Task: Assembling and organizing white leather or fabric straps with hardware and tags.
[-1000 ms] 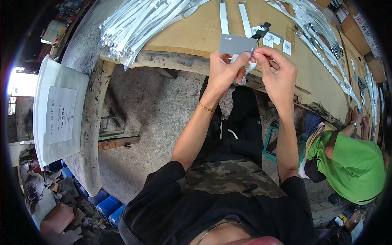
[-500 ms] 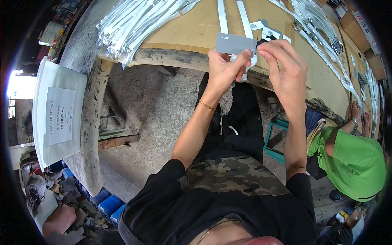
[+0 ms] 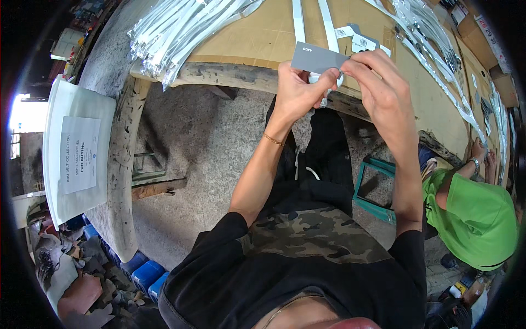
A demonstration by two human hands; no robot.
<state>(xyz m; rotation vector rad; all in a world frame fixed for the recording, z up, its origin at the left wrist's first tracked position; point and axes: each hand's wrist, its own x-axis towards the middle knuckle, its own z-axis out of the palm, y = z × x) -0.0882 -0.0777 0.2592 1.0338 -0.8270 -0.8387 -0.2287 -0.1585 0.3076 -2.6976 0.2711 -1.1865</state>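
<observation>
My left hand [image 3: 300, 92] is closed on a flat grey card tag [image 3: 319, 57], its thumb over the lower edge. Beneath the tag, the looped end of a white strap [image 3: 329, 26], which looks like a belt, shows at the table edge. My right hand [image 3: 382, 82] pinches with thumb and forefinger at the tag's right end. What sits between those fingertips is too small to make out. Just beyond the right hand lie white and grey tags [image 3: 362, 43] on the cardboard.
Plastic-wrapped white straps [image 3: 183, 34] pile at the far left, with more wrapped straps [image 3: 433, 60] at the right. Cardboard [image 3: 246, 46] covers the table. A white bin [image 3: 82, 159] stands left. Someone in a green top [image 3: 474, 219] works at right, near a teal frame [image 3: 372, 192].
My right fingers have shifted slightly left onto the tag's right end. The black bit seen there before is now hidden. The tag has tilted a little, its right end lower.
</observation>
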